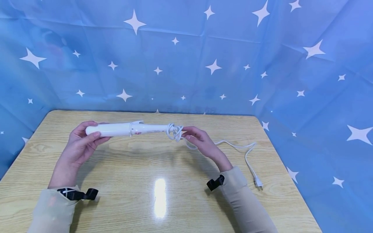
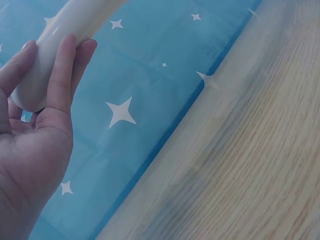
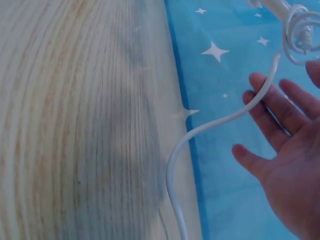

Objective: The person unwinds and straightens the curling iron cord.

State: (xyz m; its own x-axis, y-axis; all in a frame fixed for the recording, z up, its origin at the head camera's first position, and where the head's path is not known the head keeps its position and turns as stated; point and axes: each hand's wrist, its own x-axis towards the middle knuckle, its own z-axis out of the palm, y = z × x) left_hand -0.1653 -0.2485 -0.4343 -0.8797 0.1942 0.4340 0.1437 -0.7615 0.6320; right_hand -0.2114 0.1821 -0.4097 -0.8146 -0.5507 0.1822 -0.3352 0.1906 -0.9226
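Observation:
A white curling iron (image 1: 116, 129) is held up level over the table, its thick rounded end to the left. My left hand (image 1: 80, 142) grips that end; in the left wrist view the thumb lies on one side of the smooth barrel (image 2: 55, 55) and fingers on the other. Loops of white cord (image 1: 175, 132) are wound about the thin handle end. Beside them is my right hand (image 1: 201, 140). Seen from the right wrist, its fingers (image 3: 285, 110) are loosely extended, palm showing, and the cord (image 3: 220, 121) runs across the fingertips.
The cord's free length (image 1: 233, 144) trails over the wooden table (image 1: 122, 181) to a two-prong plug (image 1: 257, 182) on the right. Behind and at the sides hangs a blue cloth with white stars (image 1: 186, 81). Black straps with small mounts (image 1: 215, 183) circle both wrists.

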